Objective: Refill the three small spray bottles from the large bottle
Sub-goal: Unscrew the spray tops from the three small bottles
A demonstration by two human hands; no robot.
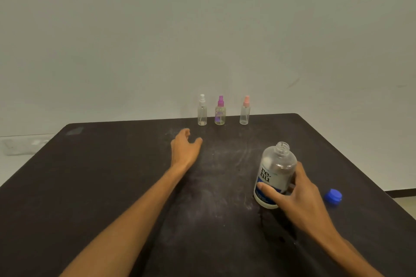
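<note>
Head view looks down at a dark table with pale dusty smears on it, set against a plain wall.

One large bottle stands on the table. It is clear, with a blue and white label, and its top is open with no cap on. The right hand holds it low down. The thumb lies across the front of the label and the other fingers wrap round the far side, so the hand is closed on the bottle. The right arm comes in from the bottom corner.

One blue cap lies on the table just to the right of the large bottle, past the right hand. It touches nothing else.

The left hand is far to the left of the large bottle and a bit farther back. The left arm stretches long and straight across the table. The fingers are open and a little curled, with the thumb out to the side. The hand holds nothing.

Three small spray bottles stand in a row at the back edge of the table, well behind the large bottle. They stand up straight. One has a white top, one has a purple top and one has a pink top. The open left hand is near the white one but does not touch it.
</note>
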